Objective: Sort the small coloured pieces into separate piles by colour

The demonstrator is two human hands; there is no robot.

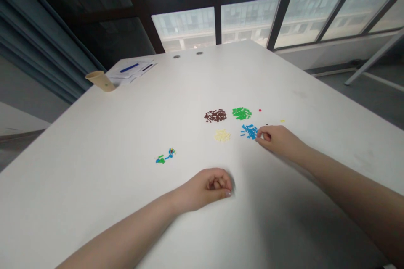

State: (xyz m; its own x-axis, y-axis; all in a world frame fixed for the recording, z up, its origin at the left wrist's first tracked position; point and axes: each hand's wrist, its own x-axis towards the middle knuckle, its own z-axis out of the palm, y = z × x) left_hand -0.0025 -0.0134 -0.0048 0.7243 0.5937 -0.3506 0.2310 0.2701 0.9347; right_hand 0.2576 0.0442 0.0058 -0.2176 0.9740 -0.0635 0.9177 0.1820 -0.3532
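Note:
My right hand (279, 139) is at the right edge of a pile of small blue pieces (250, 131), thumb and forefinger pinched together; whatever may be between the fingertips is too small to make out. Nearer to me, my left hand (206, 189) rests on the table with curled fingers and the thumb against them, and its contents are hidden. Close to the blue pile lie a pile of green pieces (241, 113), one of dark brown pieces (215, 115) and one of pale yellow pieces (222, 135). A small mixed group of blue and green pieces (162, 159) lies farther left.
Single bits lie right of the piles: a red piece (260, 110) and a yellow piece (282, 120). At the far left edge of the white table (132, 117) stands a tan cup (101, 81), with papers (128, 76) and a blue pen (129, 67) behind it.

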